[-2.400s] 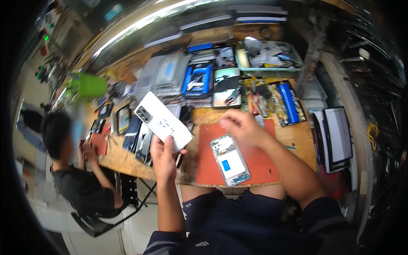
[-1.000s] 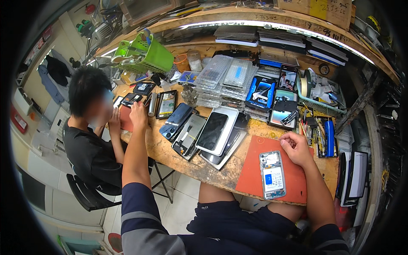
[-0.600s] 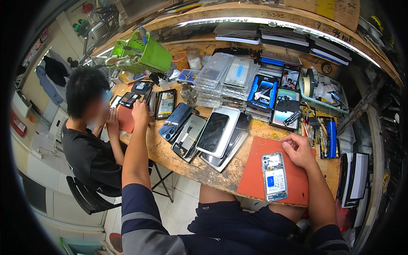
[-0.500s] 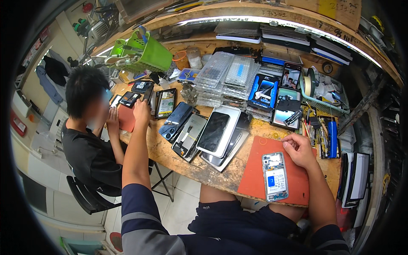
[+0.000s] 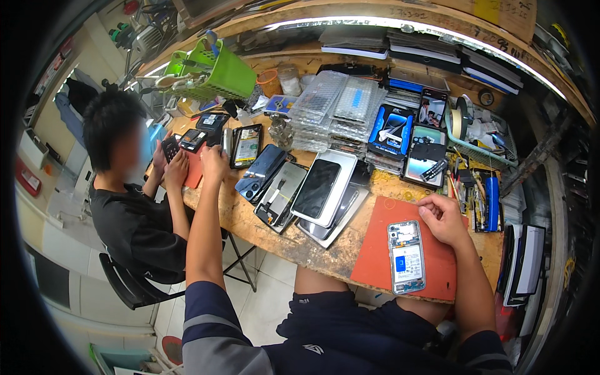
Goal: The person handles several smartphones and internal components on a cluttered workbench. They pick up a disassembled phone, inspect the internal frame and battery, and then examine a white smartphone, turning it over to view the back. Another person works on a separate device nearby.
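Two arms of yours reach apart over the wooden bench (image 5: 247, 225). Your left arm (image 5: 205, 240) stretches forward, nearly straight, taking your left hand (image 5: 215, 164) to the far orange mat (image 5: 194, 176), near a co-worker's hand (image 5: 177, 170); its fingers are bent, and whether they pinch anything cannot be told. Your right arm (image 5: 476, 287) bends at the elbow, your right hand (image 5: 444, 219) at the near orange mat (image 5: 374, 262), fingers folded inward, thumb close to forefinger, any pinch unclear. The opened phone (image 5: 406, 257) lies on that mat, just left of this hand.
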A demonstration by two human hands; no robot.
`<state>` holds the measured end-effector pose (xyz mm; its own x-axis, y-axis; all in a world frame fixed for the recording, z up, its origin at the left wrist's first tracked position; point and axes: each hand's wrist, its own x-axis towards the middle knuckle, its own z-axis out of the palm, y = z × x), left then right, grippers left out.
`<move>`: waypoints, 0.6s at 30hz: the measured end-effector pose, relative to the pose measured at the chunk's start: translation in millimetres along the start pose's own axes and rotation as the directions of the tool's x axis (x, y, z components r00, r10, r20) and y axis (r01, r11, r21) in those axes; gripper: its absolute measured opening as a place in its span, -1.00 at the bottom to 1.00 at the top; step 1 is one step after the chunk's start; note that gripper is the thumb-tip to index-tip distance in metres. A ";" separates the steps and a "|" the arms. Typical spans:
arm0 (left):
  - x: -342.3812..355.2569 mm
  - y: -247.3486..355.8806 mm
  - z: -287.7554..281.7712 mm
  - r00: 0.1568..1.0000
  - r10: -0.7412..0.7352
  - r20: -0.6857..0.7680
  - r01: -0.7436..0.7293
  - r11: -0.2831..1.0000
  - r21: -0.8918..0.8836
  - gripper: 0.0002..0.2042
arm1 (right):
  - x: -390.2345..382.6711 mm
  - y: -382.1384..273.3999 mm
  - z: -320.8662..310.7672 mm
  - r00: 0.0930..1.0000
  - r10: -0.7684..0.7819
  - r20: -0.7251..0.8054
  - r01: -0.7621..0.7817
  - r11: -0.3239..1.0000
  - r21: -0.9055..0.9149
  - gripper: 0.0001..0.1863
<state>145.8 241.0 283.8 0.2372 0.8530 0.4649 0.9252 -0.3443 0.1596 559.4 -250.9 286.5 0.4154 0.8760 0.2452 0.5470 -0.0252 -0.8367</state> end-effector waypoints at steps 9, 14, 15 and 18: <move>-120.6 137.7 -68.8 0.911 0.297 -0.285 -0.391 0.840 -0.375 -0.73 | -1.9 -3.7 2.3 1.000 -0.021 -0.021 0.021 1.000 0.016 -0.87; -167.2 277.0 -91.5 0.832 0.450 -0.325 -0.555 0.664 -0.501 -0.70 | -5.5 -11.5 11.1 0.999 -0.043 0.006 0.042 0.990 0.133 -0.84; -173.4 305.6 -94.1 0.809 0.475 -0.346 -0.586 0.610 -0.533 -0.68 | -7.4 -12.7 11.6 0.999 -0.027 0.031 0.021 0.985 0.173 -0.83; -192.5 381.7 -97.5 0.694 0.522 -0.495 -0.719 0.531 -0.448 -0.61 | -9.2 -12.6 16.0 0.987 -0.047 0.153 -0.026 0.896 0.444 -0.68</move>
<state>424.4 -92.9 340.2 0.5011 0.2181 0.8374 0.1884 -0.9720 0.1404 537.1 -251.0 286.9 0.2726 0.9397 0.2067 0.1570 0.1685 -0.9731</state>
